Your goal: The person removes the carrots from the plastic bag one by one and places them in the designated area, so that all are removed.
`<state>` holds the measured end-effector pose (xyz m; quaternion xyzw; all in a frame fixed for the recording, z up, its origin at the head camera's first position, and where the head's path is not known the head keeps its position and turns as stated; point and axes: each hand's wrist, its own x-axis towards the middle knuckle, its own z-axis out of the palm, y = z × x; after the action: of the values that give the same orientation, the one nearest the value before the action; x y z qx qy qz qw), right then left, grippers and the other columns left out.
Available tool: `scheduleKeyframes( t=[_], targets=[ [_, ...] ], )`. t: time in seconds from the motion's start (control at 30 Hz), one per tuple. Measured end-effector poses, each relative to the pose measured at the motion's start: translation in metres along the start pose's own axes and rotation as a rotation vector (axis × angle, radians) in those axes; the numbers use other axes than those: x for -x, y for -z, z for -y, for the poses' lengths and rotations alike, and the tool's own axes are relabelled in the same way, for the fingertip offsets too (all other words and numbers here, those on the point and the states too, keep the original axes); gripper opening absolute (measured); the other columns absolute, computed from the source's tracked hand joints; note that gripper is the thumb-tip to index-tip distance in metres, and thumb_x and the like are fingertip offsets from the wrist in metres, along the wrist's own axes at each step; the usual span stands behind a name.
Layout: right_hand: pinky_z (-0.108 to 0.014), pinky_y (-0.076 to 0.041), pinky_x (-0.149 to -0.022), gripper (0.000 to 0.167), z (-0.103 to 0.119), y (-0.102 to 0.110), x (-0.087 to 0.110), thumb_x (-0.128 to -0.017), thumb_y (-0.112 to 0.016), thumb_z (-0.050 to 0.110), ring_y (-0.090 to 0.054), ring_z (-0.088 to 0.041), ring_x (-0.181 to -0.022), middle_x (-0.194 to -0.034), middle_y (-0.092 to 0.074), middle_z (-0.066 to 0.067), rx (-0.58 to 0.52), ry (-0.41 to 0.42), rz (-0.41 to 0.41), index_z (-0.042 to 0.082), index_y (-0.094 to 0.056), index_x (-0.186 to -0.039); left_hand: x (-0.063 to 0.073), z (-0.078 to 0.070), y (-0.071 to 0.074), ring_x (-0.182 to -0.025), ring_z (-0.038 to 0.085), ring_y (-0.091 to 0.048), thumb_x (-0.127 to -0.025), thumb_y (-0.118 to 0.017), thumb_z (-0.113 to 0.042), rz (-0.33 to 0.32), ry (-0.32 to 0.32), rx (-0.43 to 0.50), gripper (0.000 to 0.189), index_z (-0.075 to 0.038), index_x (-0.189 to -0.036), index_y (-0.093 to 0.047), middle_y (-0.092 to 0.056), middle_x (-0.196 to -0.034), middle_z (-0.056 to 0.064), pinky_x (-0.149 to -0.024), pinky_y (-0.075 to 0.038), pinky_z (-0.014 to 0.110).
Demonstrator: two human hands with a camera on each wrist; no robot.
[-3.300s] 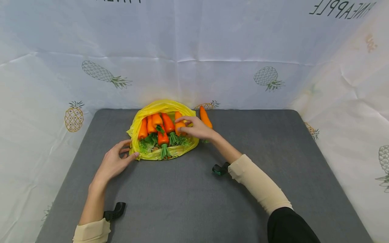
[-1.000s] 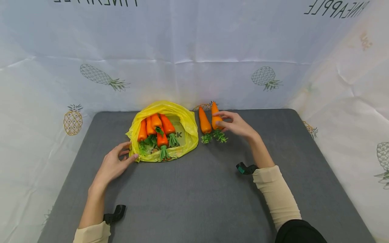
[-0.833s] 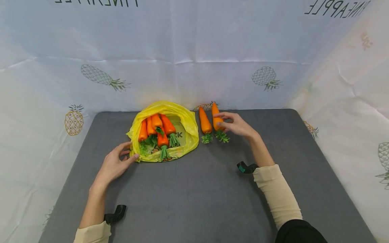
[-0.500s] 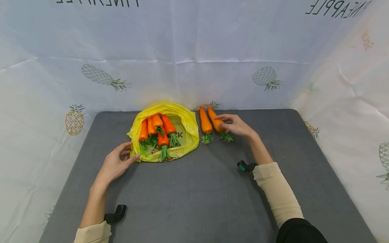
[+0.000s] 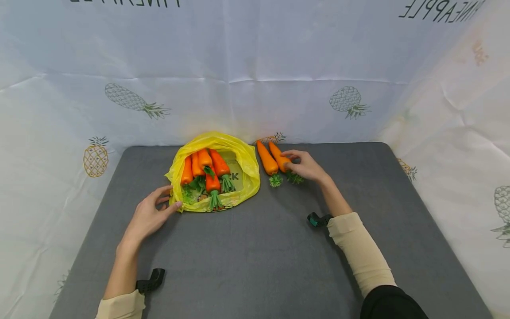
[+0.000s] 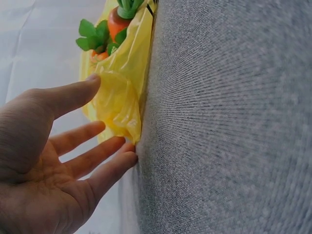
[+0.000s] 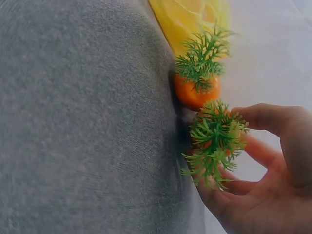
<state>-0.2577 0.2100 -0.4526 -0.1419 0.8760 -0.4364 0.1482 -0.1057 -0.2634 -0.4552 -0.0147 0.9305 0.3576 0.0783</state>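
Note:
My right hand [image 5: 306, 166] pinches an orange carrot [image 5: 280, 156] between thumb and fingers, low down by its leafy green top. That carrot leans beside another carrot [image 5: 266, 158], both outside the yellow plastic bag [image 5: 251, 168], on its right. From the right wrist view, the feathery leaves [image 7: 217, 134] hide most of the held carrot. At the bag's left edge my left hand [image 5: 149, 215] touches the plastic, thumb and fingers fairly straight and spread, as the left wrist view shows on the bag [image 6: 119, 105]. Inside the bag lie several more carrots [image 5: 219, 163] with green tops.
The grey table [image 5: 239, 261] extends in front of the bag and to both sides. Behind it hangs a white cloth [image 5: 255, 106] with printed pineapples. A black wrist mount [image 5: 151, 280] sits on the left arm, another [image 5: 318, 220] on the right.
My right hand has taken a carrot out of the bag and set it beside the other one, then shifted it left, tilting both carrots. The left hand stays at the bag.

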Motion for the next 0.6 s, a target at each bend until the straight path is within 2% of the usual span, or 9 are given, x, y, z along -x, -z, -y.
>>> scheduleKeyframes(
  t=[0.3,0.6],
  targets=[
    [-0.041,-0.064,-0.086,0.045,-0.0005,-0.0030,-0.0011,-0.109,-0.065,0.019,-0.073,-0.039,-0.107,-0.153,-0.060,-0.025,0.020,0.035,0.005,0.006,-0.061,-0.152,0.0002,-0.0006,0.0006,-0.142,0.053,-0.058,-0.105,-0.073,-0.043,-0.005,0.003,-0.001,0.078,-0.002,-0.165,-0.042,-0.051,-0.161,0.033,-0.109,-0.053,0.069],
    [-0.039,-0.064,-0.083,0.045,-0.0035,-0.0049,-0.0022,-0.109,-0.066,0.017,-0.073,-0.038,-0.106,-0.150,-0.062,-0.025,0.040,0.062,0.005,0.005,-0.061,-0.152,-0.0002,0.0002,0.0018,-0.143,0.052,-0.057,-0.106,-0.072,-0.042,0.006,-0.010,0.008,0.077,-0.003,-0.165,-0.042,-0.048,-0.164,0.032,-0.110,-0.052,0.070]
  ],
)
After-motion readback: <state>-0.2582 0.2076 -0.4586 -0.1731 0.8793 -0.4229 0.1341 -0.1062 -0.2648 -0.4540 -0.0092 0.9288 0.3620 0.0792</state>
